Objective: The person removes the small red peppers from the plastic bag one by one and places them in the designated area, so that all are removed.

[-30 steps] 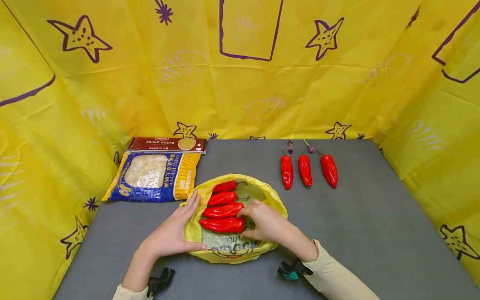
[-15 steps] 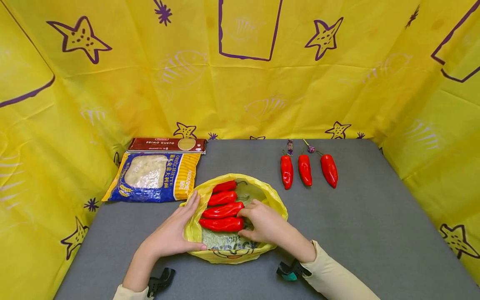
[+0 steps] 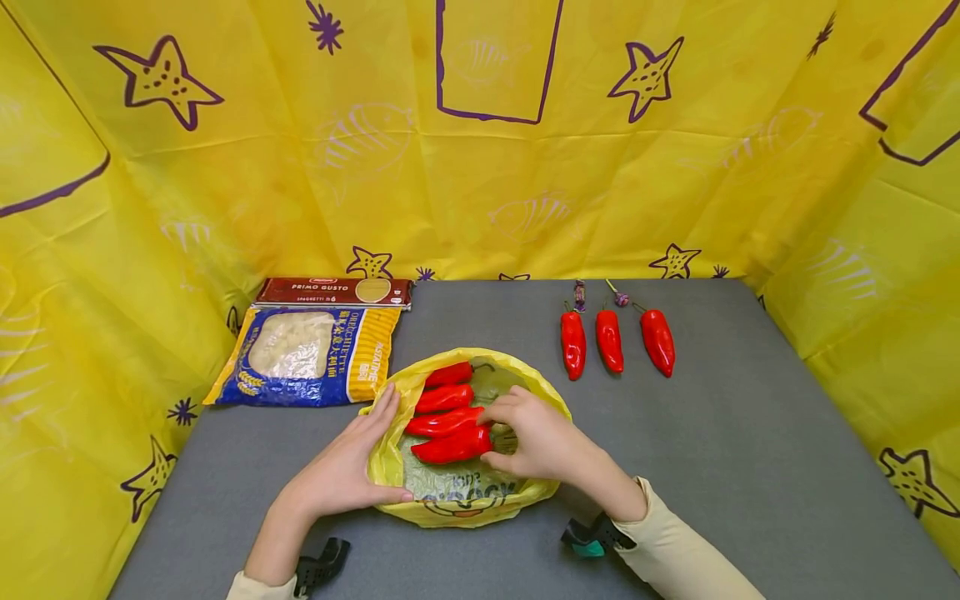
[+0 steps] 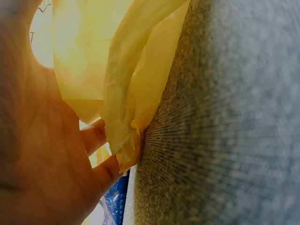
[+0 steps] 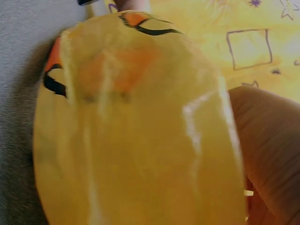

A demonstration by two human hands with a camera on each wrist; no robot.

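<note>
A yellow plastic bag (image 3: 534,379) stands with its mouth spread, its rim rolled into a ring. Inside lie several red peppers (image 3: 444,398) in a row, tips to the left. My right hand (image 3: 543,437) reaches over the bag's right side and pinches the nearest red pepper (image 3: 450,447) at its stem end; that pepper lies slantwise. My left hand (image 3: 341,467) spreads against the bag's left side, thumb at the front rim and fingers straight along the outside. In the left wrist view, fingertips (image 4: 107,172) touch the yellow plastic. The right wrist view is mostly filled by the bag's wall (image 5: 145,150).
Three more red peppers (image 3: 610,342) lie at the back right, below a small wrapped candy (image 3: 580,296) and a lollipop (image 3: 619,296). At left are an orecchiette bag (image 3: 300,357) and a spaghetti pack (image 3: 330,292). Yellow cloth (image 3: 480,192) surrounds the grey table (image 3: 720,450).
The nearest pepper has shifted right and tilted, its stem end drawn up and away from me. My right hand has moved slightly right with it. My left hand stays put.
</note>
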